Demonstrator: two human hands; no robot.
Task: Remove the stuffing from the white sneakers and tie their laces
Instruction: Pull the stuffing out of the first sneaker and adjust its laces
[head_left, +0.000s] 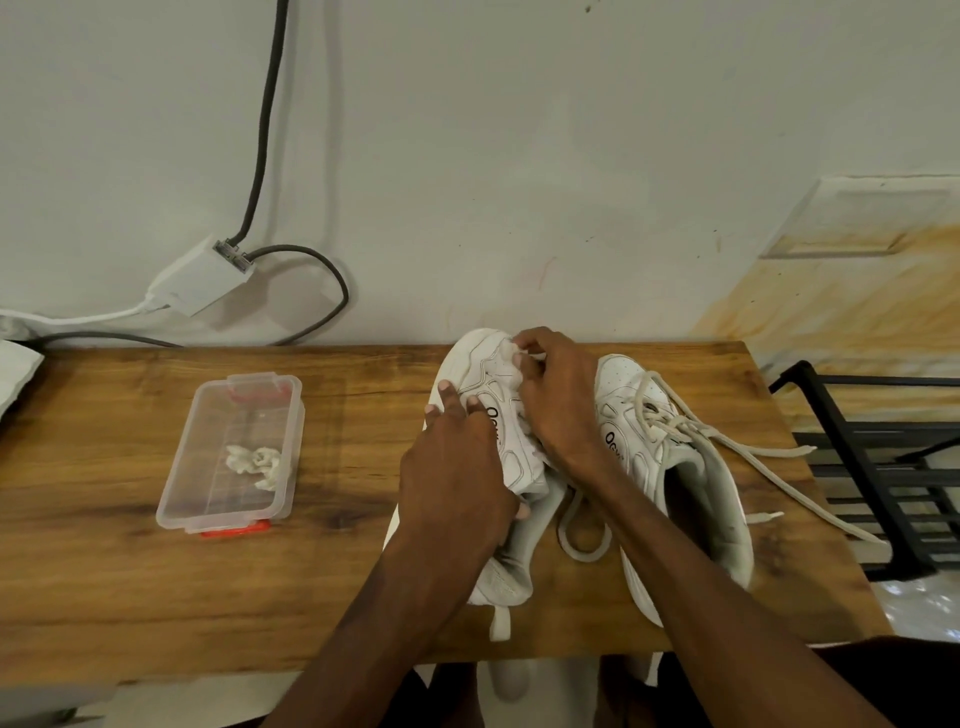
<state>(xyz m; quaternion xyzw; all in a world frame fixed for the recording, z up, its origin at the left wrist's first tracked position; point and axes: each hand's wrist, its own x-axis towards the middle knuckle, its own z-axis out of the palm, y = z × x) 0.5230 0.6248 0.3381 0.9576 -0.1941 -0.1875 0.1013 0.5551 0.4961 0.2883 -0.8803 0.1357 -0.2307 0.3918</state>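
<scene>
The right hand (556, 395) pinches a white piece (511, 358) at the far end of the left sneaker (467, 366); whether it is lace or stuffing I cannot tell. The left hand (457, 467) grips that sneaker's side, fingers spread. Just right of it lies the right sneaker (628, 384), its laces (779, 449) loose across the wooden table (104, 519). Well to the left, a clear container (218, 499) holds a crumpled wad (254, 460).

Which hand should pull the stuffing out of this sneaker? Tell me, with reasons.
The right hand: its fingers pinch the white wad poking from the held sneaker. The left hand grips that sneaker's side, steadying it, so it should probably stay put.
</scene>
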